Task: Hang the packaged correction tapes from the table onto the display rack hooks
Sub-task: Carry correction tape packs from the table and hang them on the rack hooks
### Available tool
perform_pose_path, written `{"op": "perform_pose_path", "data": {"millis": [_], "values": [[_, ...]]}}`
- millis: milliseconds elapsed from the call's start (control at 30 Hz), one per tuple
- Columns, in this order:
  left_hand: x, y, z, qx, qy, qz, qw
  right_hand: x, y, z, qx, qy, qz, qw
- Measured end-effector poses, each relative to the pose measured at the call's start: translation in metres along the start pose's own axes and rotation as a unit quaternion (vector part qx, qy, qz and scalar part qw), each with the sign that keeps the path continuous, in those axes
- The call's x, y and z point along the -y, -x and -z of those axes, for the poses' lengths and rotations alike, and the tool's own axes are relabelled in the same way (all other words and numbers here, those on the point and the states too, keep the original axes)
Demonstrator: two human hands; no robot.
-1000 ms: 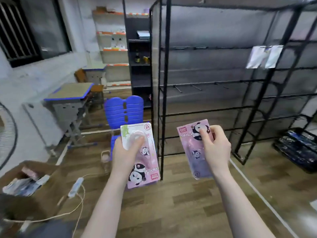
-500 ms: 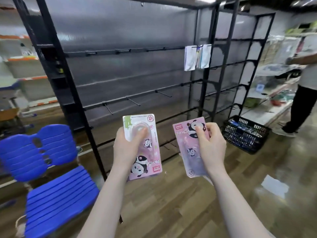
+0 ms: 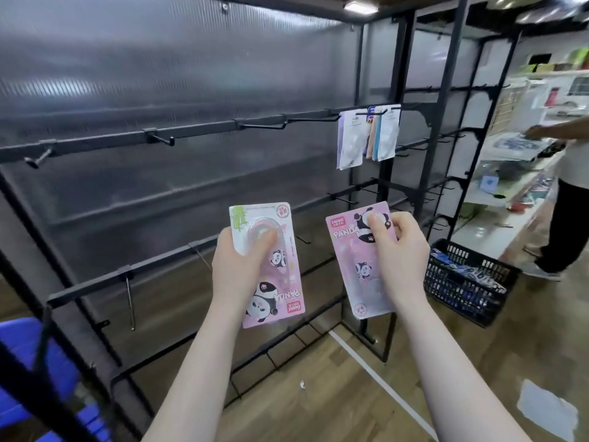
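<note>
The person stands facing a black display rack (image 3: 387, 199) with both arms raised in front of it. The left hand (image 3: 237, 266) grips a packaged correction tape (image 3: 280, 282), thumb pressed on the clear blister near the top and fingers curled behind the card; this pack is held upside down, its "PANDA" lettering inverted near the lower end. The right hand (image 3: 403, 260) pinches a second pink pack (image 3: 357, 266), thumb on the panda picture at the upper right and fingers wrapped behind, with the lettering upright. The two packs are side by side, near each other but apart, both in the air in front of the rack's middle rails and touching no hook.

On the upper rail, several empty hooks (image 3: 264, 125) stick out toward the viewer. Farther right on that rail a small bunch of hung packages (image 3: 366, 137) dangles from a hook.

At the rack's right foot a black basket (image 3: 468, 287) sits on the wooden floor (image 3: 318, 406), holding blue-wrapped goods. Beyond it another person (image 3: 570, 193) stands at a white shelf (image 3: 497, 212). A blue chair (image 3: 28, 378) shows at the lower left.
</note>
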State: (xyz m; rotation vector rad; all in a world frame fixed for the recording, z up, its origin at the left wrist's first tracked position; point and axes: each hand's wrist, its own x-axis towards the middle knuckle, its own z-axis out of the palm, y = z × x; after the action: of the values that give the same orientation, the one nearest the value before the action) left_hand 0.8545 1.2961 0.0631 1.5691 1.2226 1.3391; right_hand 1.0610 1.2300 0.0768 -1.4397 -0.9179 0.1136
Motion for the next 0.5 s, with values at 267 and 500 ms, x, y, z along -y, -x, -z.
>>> {"op": "perform_pose_path", "data": {"millis": [267,500], "values": [[-0.003,-0.081,-0.099,-0.07,-0.015,-0.01,0.997,-0.06,-0.153,-0.037,0.031,-0.082,0.05,0.995],[-0.017,-0.132,-0.217,-0.175,-0.004,0.013,0.984,-0.087,-0.301,-0.041,0.107,-0.173,0.11,0.973]]}}
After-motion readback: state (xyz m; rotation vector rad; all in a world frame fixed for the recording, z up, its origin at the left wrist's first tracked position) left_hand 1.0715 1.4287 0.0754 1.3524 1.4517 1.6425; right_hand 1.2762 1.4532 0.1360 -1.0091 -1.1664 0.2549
